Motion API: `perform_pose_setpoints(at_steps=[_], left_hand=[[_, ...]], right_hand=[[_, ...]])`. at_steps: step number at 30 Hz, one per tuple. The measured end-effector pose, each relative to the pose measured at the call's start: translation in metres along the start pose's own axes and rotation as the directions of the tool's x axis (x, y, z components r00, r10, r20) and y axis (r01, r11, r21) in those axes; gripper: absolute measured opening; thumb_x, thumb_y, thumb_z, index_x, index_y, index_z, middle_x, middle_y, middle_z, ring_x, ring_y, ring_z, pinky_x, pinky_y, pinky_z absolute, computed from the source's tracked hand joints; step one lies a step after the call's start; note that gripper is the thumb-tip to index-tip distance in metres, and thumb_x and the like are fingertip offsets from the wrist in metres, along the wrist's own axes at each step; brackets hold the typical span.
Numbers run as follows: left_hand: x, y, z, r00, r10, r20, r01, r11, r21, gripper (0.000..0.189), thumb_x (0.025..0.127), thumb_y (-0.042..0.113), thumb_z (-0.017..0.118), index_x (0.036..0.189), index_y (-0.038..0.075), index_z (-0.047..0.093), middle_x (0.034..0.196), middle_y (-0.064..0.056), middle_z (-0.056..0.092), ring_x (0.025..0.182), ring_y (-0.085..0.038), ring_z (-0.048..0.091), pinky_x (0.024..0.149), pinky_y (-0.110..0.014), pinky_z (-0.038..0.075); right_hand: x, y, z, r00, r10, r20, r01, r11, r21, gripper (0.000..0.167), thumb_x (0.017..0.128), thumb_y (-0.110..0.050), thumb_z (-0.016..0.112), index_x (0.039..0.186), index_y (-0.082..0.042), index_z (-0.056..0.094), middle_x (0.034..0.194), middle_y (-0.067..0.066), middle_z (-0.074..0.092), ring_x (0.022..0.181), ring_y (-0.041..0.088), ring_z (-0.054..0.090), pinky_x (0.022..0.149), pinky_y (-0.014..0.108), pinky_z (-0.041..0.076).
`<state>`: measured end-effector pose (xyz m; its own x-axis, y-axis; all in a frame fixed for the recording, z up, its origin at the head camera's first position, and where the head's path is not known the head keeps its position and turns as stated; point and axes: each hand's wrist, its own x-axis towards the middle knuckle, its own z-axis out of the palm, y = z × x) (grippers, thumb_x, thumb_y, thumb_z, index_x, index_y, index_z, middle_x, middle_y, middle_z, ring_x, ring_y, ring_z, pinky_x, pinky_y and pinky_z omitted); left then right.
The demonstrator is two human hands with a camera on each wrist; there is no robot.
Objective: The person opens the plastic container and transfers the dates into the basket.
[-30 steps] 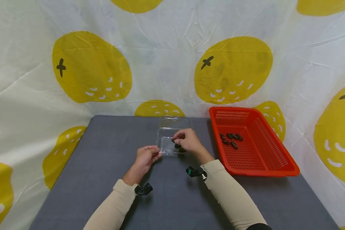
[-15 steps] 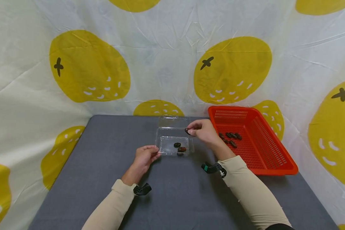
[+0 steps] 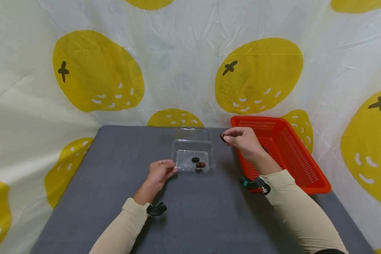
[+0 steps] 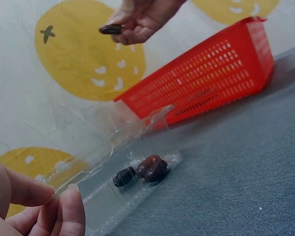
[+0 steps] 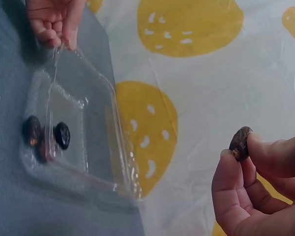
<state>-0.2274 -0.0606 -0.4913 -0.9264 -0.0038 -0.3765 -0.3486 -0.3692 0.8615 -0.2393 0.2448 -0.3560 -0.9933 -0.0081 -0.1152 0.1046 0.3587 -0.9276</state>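
Observation:
In the head view my left hand pinches the near left corner of a clear plastic clamshell box, whose lid stands raised at the back. Several dark brown dates lie at the box's right side, among them a reddish date and a blacker date. My right hand is up in the air, between the box and the red basket. Thumb and fingertips there pinch one wrinkled date, seen closely in the right wrist view. My right forearm hides most of the basket's inside.
The red slotted basket stands at the back right of the grey-covered table; a dark date shows inside it past my hand. A white curtain with yellow fruit prints hangs right behind the table's far edge.
My right hand has moved from over the box to the right and up, carrying the date to the basket's left rim. My left hand has kept its hold on the box corner.

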Motion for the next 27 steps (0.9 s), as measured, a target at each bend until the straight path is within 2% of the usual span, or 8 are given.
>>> perform_pose_setpoints(at_steps=[5, 8, 10, 15, 18, 22, 27], left_hand=[[0.000, 0.001, 0.004, 1.000, -0.009, 0.009, 0.009, 1.000, 0.006, 0.029, 0.093, -0.011, 0.065, 0.121, -0.017, 0.060, 0.085, -0.010, 0.070, 0.069, -0.012, 0.070, 0.067, -0.023, 0.064], [0.000, 0.000, 0.004, 1.000, -0.013, 0.006, 0.013, 1.000, 0.008, 0.029, 0.094, -0.011, 0.064, 0.122, -0.018, 0.059, 0.085, -0.009, 0.069, 0.068, -0.011, 0.069, 0.066, -0.023, 0.063], [-0.001, -0.001, 0.004, 1.000, -0.016, 0.002, 0.016, 1.000, 0.007, 0.029, 0.094, -0.012, 0.064, 0.122, -0.018, 0.058, 0.083, -0.009, 0.069, 0.068, -0.011, 0.068, 0.066, -0.023, 0.063], [-0.001, -0.003, 0.003, 1.000, -0.008, 0.010, 0.008, 1.000, -0.001, 0.029, 0.093, -0.012, 0.065, 0.121, -0.018, 0.059, 0.080, -0.006, 0.068, 0.068, -0.011, 0.068, 0.066, -0.023, 0.063], [-0.001, -0.005, 0.002, 1.000, -0.007, 0.013, 0.007, 1.000, 0.002, 0.030, 0.093, -0.012, 0.065, 0.122, -0.018, 0.059, 0.080, -0.005, 0.068, 0.069, -0.011, 0.068, 0.066, -0.023, 0.063], [-0.002, -0.005, 0.002, 1.000, -0.009, 0.013, 0.009, 1.000, 0.010, 0.031, 0.094, -0.011, 0.065, 0.123, -0.018, 0.059, 0.081, -0.005, 0.068, 0.069, -0.011, 0.068, 0.066, -0.022, 0.063], [-0.003, -0.003, 0.002, 1.000, -0.002, 0.014, 0.001, 1.000, 0.011, 0.030, 0.094, -0.011, 0.064, 0.123, -0.018, 0.059, 0.081, -0.005, 0.068, 0.069, -0.012, 0.069, 0.066, -0.023, 0.063]], right_hand=[[-0.008, 0.006, -0.022, 0.999, 0.037, -0.040, -0.036, 0.999, 0.032, 0.030, 0.101, -0.014, 0.068, 0.125, 0.005, 0.066, 0.103, -0.006, 0.069, 0.087, 0.007, 0.074, 0.094, 0.029, 0.063], [-0.011, 0.012, -0.033, 0.997, 0.054, -0.053, -0.051, 0.997, 0.052, 0.028, 0.101, -0.014, 0.069, 0.123, 0.003, 0.067, 0.098, -0.010, 0.070, 0.085, 0.007, 0.075, 0.091, 0.027, 0.063], [-0.012, 0.017, -0.040, 0.997, 0.061, -0.053, -0.055, 0.993, 0.104, 0.027, 0.101, -0.011, 0.068, 0.124, 0.003, 0.066, 0.095, -0.010, 0.070, 0.087, 0.007, 0.075, 0.089, 0.025, 0.064], [-0.013, 0.029, -0.053, 0.996, 0.071, -0.061, -0.059, 0.981, 0.186, 0.036, 0.101, -0.004, 0.064, 0.137, 0.000, 0.061, 0.088, -0.008, 0.068, 0.087, 0.008, 0.072, 0.085, 0.023, 0.064], [-0.014, 0.034, -0.062, 0.994, 0.093, -0.050, -0.084, 0.984, 0.157, 0.040, 0.103, -0.005, 0.062, 0.142, 0.000, 0.058, 0.091, -0.011, 0.069, 0.091, 0.006, 0.071, 0.088, 0.022, 0.064], [-0.013, 0.038, -0.070, 0.993, 0.119, -0.023, -0.116, 0.987, 0.109, 0.039, 0.104, -0.007, 0.060, 0.141, 0.005, 0.056, 0.099, -0.015, 0.070, 0.094, 0.005, 0.069, 0.090, 0.022, 0.063], [-0.009, 0.045, -0.079, 0.989, 0.146, 0.001, -0.146, 0.987, 0.069, 0.039, 0.104, -0.007, 0.060, 0.140, 0.006, 0.055, 0.102, -0.012, 0.067, 0.094, 0.007, 0.069, 0.090, 0.023, 0.063]])
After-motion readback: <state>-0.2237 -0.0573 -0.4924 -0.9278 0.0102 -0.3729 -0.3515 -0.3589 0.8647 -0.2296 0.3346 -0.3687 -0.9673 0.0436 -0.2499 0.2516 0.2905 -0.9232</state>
